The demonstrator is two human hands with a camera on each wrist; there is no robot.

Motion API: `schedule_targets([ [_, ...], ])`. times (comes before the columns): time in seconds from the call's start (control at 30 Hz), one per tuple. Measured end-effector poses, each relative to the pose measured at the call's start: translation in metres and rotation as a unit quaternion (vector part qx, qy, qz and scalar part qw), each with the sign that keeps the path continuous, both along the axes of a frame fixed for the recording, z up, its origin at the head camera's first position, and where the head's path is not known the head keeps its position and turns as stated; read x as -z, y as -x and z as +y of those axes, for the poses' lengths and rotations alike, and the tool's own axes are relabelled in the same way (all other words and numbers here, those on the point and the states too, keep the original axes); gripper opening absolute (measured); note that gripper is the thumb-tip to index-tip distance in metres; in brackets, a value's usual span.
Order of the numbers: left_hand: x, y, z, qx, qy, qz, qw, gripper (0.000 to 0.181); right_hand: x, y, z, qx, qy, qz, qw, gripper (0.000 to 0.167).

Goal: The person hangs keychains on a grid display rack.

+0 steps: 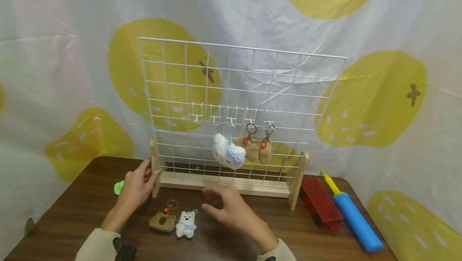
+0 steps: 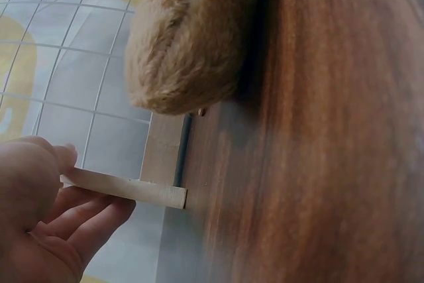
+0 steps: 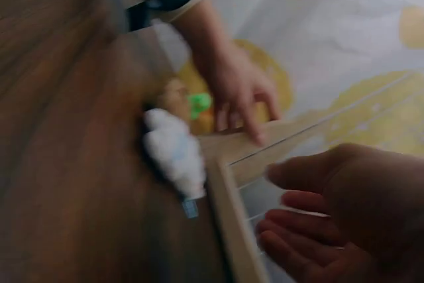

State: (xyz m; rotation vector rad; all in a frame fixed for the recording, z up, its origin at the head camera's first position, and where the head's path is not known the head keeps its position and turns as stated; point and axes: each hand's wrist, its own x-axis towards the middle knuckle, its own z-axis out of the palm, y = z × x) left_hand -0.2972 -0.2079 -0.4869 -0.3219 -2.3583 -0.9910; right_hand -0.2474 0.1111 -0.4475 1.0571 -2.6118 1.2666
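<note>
My left hand (image 1: 135, 185) holds the left wooden foot (image 1: 154, 168) of a white wire grid rack (image 1: 231, 68), with the thumb on one side and the fingers on the other. In front of the rack's base, my right hand (image 1: 231, 207) hovers with loosely bent fingers and nothing in them. Between the hands, a brown plush keychain (image 1: 162, 223) and a white bear plush keychain (image 1: 186, 225) lie on the table. From hooks on the grid hang a white-and-blue plush keychain (image 1: 228, 154) and two brown plush keychains (image 1: 265, 152).
On the table's right side lie a blue pump (image 1: 357, 221) with a yellow nozzle and a red plastic object (image 1: 321, 201). Something bright green (image 1: 118, 187) sits behind my left wrist. A fruit-patterned curtain (image 1: 72, 72) surrounds the table (image 1: 288, 229).
</note>
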Motion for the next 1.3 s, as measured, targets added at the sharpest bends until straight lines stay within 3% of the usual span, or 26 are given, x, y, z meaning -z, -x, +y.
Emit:
schedule_targets([
  [0.1, 0.001, 0.000, 0.000, 0.001, -0.002, -0.003, 1.0000, 0.030, 0.015, 0.001, -0.001, -0.020, -0.063, -0.057, 0.9962, 0.043],
  [0.23, 0.001, 0.000, 0.000, 0.002, -0.005, -0.005, 1.0000, 0.030, 0.029, 0.004, -0.005, -0.038, -0.076, -0.070, 0.9939, 0.043],
  [0.4, 0.000, -0.001, 0.000, 0.000, -0.003, -0.008, 1.0000, 0.030, 0.040, 0.006, -0.011, -0.049, -0.109, -0.031, 0.9924, 0.042],
  [0.6, -0.001, -0.001, 0.000, -0.002, -0.001, -0.008, 1.0000, 0.032, 0.046, 0.001, -0.016, -0.029, -0.192, -0.004, 0.9810, 0.043],
  [0.9, 0.000, -0.002, 0.001, -0.006, 0.001, -0.005, 1.0000, 0.029, 0.049, -0.003, -0.019, 0.029, -0.149, -0.002, 0.9884, 0.009],
  [1.17, 0.001, -0.001, 0.002, -0.008, 0.001, 0.006, 1.0000, 0.028, 0.048, 0.000, -0.016, 0.029, -0.154, -0.012, 0.9876, 0.007],
  [1.3, 0.001, -0.001, 0.002, -0.008, 0.003, 0.014, 0.9999, 0.027, 0.045, 0.004, -0.013, 0.021, -0.112, -0.052, 0.9921, 0.007],
])
